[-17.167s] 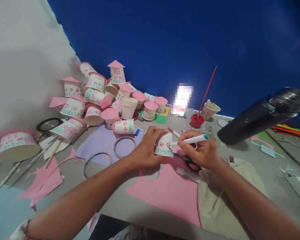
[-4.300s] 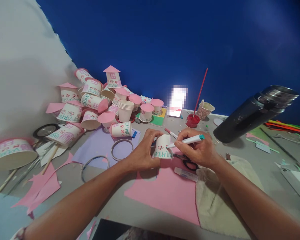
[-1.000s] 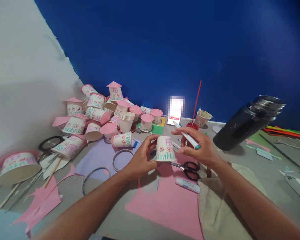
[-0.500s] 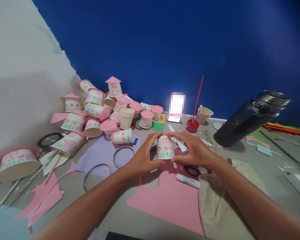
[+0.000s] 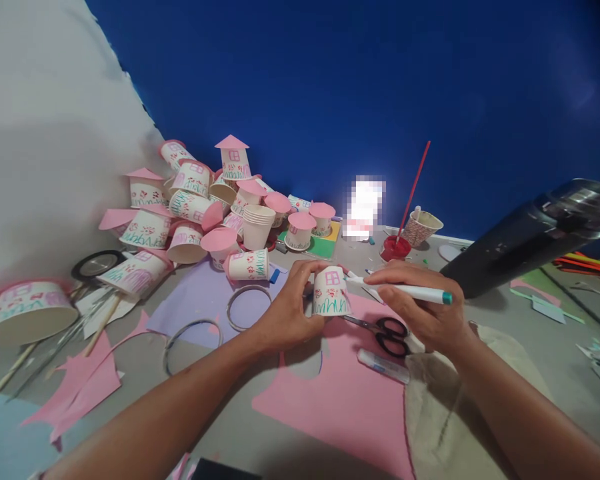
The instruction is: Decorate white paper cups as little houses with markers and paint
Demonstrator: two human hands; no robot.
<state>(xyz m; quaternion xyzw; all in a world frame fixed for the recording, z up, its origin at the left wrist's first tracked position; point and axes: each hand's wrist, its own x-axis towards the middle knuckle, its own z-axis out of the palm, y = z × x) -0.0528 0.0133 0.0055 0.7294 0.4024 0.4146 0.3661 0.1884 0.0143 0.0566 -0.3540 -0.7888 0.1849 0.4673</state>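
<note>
My left hand [image 5: 290, 307] is closed around the left side of a paper cup [image 5: 331, 291], which is upside down. The cup carries a drawn pink window, red flowers and green grass. In my right hand [image 5: 425, 300] is a white marker [image 5: 415, 292] with a green end, its other end pointing at the upper right of the cup. Whether the tip touches the cup I cannot tell. Beneath the hands lies pink paper [image 5: 330, 407] with cut-out edges. Scissors [image 5: 393, 337] with black handles and a glue stick [image 5: 383, 367] rest on it.
Decorated cups with pink paper roofs [image 5: 233, 157] are heaped at the back left, beside a stack of plain cups [image 5: 257, 227]. A dark flask [image 5: 520, 247] stands at the right. Tape rings [image 5: 250, 308] lie on purple paper [image 5: 180, 300]. A cloth [image 5: 445, 413] lies near my right forearm.
My right hand has let go of the cup and now holds the marker beside it. The left hand keeps the cup. The scissors show more fully, and the view has shifted slightly.
</note>
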